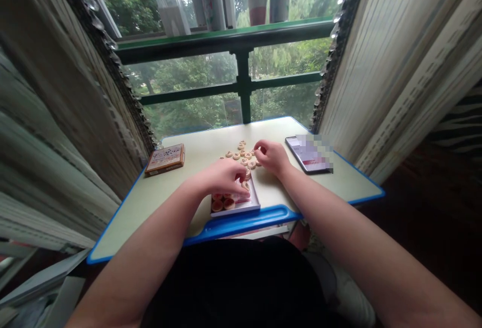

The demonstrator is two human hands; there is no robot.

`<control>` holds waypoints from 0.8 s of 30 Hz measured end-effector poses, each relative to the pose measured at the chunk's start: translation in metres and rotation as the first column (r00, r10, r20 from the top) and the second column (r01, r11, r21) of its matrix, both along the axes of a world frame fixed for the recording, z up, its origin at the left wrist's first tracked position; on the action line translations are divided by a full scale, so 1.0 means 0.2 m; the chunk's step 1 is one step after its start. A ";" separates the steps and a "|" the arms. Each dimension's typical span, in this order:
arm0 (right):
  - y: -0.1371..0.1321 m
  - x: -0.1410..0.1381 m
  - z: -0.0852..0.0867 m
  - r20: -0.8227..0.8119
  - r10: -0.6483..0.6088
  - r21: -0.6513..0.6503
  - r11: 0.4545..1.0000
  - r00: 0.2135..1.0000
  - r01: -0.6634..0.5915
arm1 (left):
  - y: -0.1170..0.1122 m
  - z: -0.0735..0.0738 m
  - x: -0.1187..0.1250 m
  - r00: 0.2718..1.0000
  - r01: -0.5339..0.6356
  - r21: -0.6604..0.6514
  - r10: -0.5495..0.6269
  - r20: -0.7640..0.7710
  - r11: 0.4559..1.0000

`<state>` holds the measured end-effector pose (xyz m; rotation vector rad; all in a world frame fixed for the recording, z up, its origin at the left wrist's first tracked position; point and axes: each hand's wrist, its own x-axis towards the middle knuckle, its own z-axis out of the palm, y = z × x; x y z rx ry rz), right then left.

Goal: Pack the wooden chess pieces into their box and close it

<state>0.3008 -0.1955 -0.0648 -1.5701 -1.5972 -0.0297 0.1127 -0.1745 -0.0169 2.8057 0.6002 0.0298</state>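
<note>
Several round wooden chess pieces (241, 153) lie loose on the beige table (165, 202) near its middle. A white tray (253, 204) with a few pieces in it sits at the front edge. My left hand (222, 177) rests over the tray, fingers curled down onto a piece (245, 186) at its upper edge. My right hand (271, 157) lies just right of the loose pieces, fingers bent and pinching at one of them. What lies under either palm is hidden.
A brown box lid (165, 159) lies at the table's left. A phone (307, 154) lies at the right. The table has a blue rim with a groove (244, 218) in front. Curtains hang on both sides; a window railing (241, 87) stands behind.
</note>
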 end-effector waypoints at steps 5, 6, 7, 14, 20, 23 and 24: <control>0.00 0.00 0.00 0.004 -0.006 -0.003 1.000 1.000 0.006 | -0.01 0.00 0.01 0.999 -0.018 0.022 0.018 -0.034 1.000; -0.01 0.00 0.01 0.013 0.001 0.003 1.000 1.000 -0.001 | 0.00 0.00 0.02 0.999 -0.023 0.031 0.024 -0.038 0.999; -0.02 0.00 0.01 0.023 0.010 0.011 1.000 1.000 -0.010 | 0.00 0.00 0.02 0.999 -0.026 0.042 0.028 -0.043 0.999; -0.06 -0.02 0.01 0.057 0.046 0.021 0.999 0.997 -0.047 | 0.00 0.00 0.00 0.999 0.014 0.074 -0.011 -0.040 0.997; -0.06 -0.02 0.00 0.070 0.062 0.024 0.998 0.996 -0.064 | -0.01 0.02 -0.02 0.999 0.042 0.039 -0.040 -0.036 0.998; -0.06 -0.02 0.00 0.076 0.058 0.018 0.998 0.995 -0.059 | -0.01 0.03 -0.02 0.998 0.051 0.035 -0.049 -0.042 0.998; -0.06 -0.02 0.00 0.077 0.056 0.015 0.998 0.995 -0.058 | -0.01 0.03 -0.02 0.998 0.050 0.034 -0.049 -0.044 0.998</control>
